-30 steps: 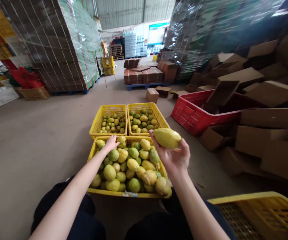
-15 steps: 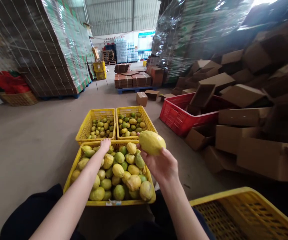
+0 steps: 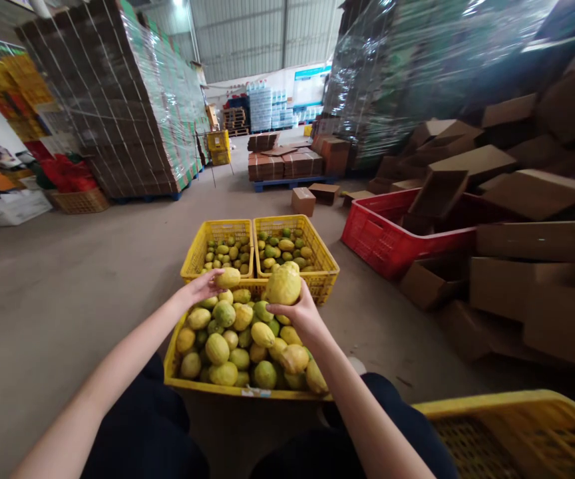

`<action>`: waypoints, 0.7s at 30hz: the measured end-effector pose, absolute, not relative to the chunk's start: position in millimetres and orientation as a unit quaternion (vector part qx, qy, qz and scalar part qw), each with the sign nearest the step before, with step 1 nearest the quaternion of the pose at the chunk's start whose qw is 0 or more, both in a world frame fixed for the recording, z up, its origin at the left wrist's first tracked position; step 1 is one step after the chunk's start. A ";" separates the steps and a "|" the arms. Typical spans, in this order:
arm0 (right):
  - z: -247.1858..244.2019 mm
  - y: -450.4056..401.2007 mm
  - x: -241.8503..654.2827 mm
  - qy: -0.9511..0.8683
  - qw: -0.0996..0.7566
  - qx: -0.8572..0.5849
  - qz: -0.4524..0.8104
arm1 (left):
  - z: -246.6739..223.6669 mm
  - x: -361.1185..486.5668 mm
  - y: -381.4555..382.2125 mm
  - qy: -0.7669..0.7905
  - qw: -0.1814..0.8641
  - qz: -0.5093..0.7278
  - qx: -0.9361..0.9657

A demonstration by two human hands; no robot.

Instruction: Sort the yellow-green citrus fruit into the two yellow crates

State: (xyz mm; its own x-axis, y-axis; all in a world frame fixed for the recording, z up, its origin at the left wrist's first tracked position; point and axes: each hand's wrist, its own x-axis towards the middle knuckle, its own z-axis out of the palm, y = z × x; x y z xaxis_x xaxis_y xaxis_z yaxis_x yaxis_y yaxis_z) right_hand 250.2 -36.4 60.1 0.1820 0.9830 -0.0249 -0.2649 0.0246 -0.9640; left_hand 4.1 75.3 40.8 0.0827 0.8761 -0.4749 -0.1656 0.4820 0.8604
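Observation:
My right hand (image 3: 306,314) grips a large, bumpy yellow lemon-shaped fruit (image 3: 283,286) from its right side and underneath, raised over the back right of the near yellow crate (image 3: 207,386). Closer to the back left rim, my left hand (image 3: 201,287) has its fingers around a smaller yellow-green lemon-shaped fruit (image 3: 228,278). The near crate is full of similar fruit (image 3: 263,334), in shades from green to yellow. My right forearm hides part of the crate's right side.
Behind stand two smaller yellow crates (image 3: 191,263) (image 3: 328,266) of similar fruit. A red crate (image 3: 382,249) and a heap of cardboard boxes (image 3: 512,279) lie to the right. Another yellow crate (image 3: 497,402) is at lower right. Flattened cartons (image 3: 285,165) lie on a blue pallet.
My left hand has lifted a fruit from around the crate's back rim. My right hand still holds its fruit, now turned more end-on. The whole view has shifted, the crates appearing further right.

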 end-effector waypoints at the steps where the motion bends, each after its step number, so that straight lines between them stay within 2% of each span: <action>1: 56.1 -35.3 243.3 -0.384 0.594 -0.479 0.520 | 48.3 1.9 64.0 0.534 0.684 0.393 0.304; 5: 44.8 -35.8 218.9 -0.411 0.570 -0.482 0.522 | 58.7 2.8 22.7 0.429 0.766 0.441 0.188; 11: 38.8 -39.2 206.6 -0.447 0.526 -0.469 0.550 | 38.9 14.6 -1.5 0.401 0.777 0.460 0.154; 16: 32.5 -25.7 212.9 -0.502 0.514 -0.501 0.482 | 33.7 16.1 -2.3 0.421 0.723 0.503 0.215; 21: 18.7 -16.2 215.7 -0.624 0.522 -0.492 0.310 | 34.7 18.4 -5.3 0.423 0.599 0.545 0.406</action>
